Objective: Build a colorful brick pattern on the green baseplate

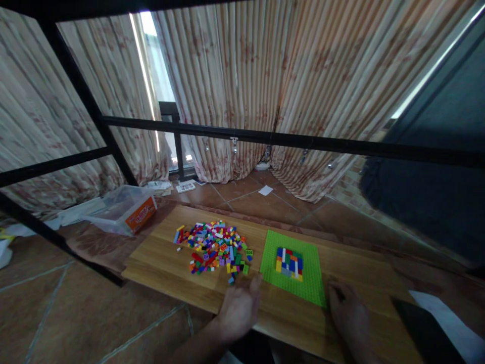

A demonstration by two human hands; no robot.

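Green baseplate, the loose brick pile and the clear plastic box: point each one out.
Green baseplate (310, 288), head view, bare studs near its near right corner.
Loose brick pile (215, 247), head view, middle of the heap.
Clear plastic box (141, 215), head view, its orange label.

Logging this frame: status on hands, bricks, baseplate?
Left hand open, at brick pile edge. Right hand by green baseplate corner, grip unclear. Nothing blocking.

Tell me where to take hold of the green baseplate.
Pinch the green baseplate by its bare near-right corner, coming from the near side, beside the right hand. It lies flat and thin on the wooden board, so a fingertip probably must slip under the edge; the built bricks sit mid-plate, clear of that rim.
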